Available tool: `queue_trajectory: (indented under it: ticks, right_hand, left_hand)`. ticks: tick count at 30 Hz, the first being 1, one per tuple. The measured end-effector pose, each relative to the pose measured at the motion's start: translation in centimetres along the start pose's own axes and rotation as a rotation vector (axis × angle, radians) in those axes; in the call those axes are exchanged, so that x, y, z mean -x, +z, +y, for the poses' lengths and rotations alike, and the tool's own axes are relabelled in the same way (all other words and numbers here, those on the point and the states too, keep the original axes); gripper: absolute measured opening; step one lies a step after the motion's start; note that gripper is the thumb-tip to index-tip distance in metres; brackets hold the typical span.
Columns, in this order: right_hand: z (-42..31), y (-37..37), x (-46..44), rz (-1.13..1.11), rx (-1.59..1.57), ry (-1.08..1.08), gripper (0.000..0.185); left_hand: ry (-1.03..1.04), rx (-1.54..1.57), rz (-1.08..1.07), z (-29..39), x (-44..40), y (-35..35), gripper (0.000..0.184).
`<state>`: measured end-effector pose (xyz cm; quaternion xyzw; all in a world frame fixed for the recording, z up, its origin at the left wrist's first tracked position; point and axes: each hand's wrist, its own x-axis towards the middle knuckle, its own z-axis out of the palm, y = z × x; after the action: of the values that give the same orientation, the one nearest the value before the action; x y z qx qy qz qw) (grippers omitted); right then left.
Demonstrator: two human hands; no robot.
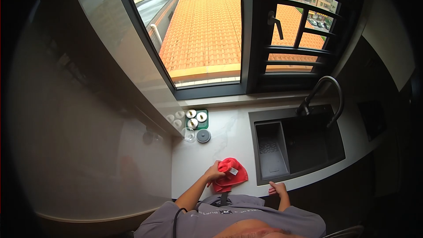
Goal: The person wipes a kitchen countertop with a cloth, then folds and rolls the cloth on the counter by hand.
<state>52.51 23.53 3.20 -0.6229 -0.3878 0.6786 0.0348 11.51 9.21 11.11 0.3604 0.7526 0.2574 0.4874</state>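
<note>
My left hand (214, 172) is closed on a red cloth (235, 177), which is bunched up over the front part of the white countertop. A small white label shows on the cloth. My right hand (277, 188) is at the front edge of the counter, just below the near rim of the dark sink (264, 181). Its fingers are curled in, with nothing visible in them, and it is apart from the cloth.
A green tray (205, 126) by the left wall carries three white round pieces with gold knobs. Before it stand a clear glass (189, 136) and a grey round lidded container (203, 136). A tall curved faucet (340, 101) rises behind the sink, below the window.
</note>
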Motion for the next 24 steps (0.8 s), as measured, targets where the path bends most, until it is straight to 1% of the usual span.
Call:
queue_trajectory:
  ticks: [1,2,3,4,6,8,10,12,14,16,20,23,24]
  right_hand:
    - [0.0,0.0,0.0,-0.001,-0.003,0.000,0.048]
    - [-0.1,0.0,0.2,0.004,0.008,0.013,0.048]
    - [-0.2,-0.1,0.3,0.008,0.020,0.026,0.048]
    - [-0.4,-0.1,0.5,0.007,0.020,0.028,0.048]
    - [-0.5,0.0,0.7,0.008,0.024,0.038,0.047]
    - [-0.3,0.0,0.5,0.007,0.022,0.023,0.048]
    - [-0.2,0.0,0.0,0.007,0.020,0.003,0.048]
    - [0.1,-0.2,-0.1,-0.002,0.028,0.014,0.048]
    - [0.3,-0.1,-0.5,-0.005,0.024,0.006,0.048]
    - [0.3,-0.3,-0.5,-0.006,0.021,0.003,0.048]
    - [0.3,-0.3,-0.2,0.004,0.028,0.018,0.047]
    - [0.5,-0.4,-0.5,-0.007,0.021,0.020,0.046]
    - [0.5,-0.4,-0.7,-0.016,0.012,0.024,0.046]
  left_hand:
    - [-0.082,-0.052,0.106,-0.5,1.2,-2.0,0.085]
    - [-0.141,-0.074,0.206,-2.9,1.4,-3.5,0.085]
    - [-0.227,-0.126,0.309,-3.6,2.7,-5.4,0.087]
    - [-0.289,-0.180,0.446,-5.4,3.3,-6.9,0.085]
    - [-0.488,-0.303,0.752,-6.0,5.4,-9.2,0.076]
    - [-0.581,-0.394,0.933,-8.4,6.2,-11.3,0.077]
    - [-0.588,-0.433,0.868,-7.3,6.3,-11.0,0.080]
    - [-0.496,-0.432,0.831,-6.0,5.3,-8.9,0.082]
    - [-0.452,-0.416,0.709,-2.5,4.5,-6.3,0.090]
    - [-0.336,-0.367,0.572,-0.7,3.3,-4.2,0.088]
    - [-0.207,-0.231,0.275,3.3,1.4,-1.7,0.084]
    - [-0.011,0.040,0.065,1.2,-0.9,0.4,0.083]
    - [-0.010,0.040,0.068,0.2,-1.2,0.5,0.083]
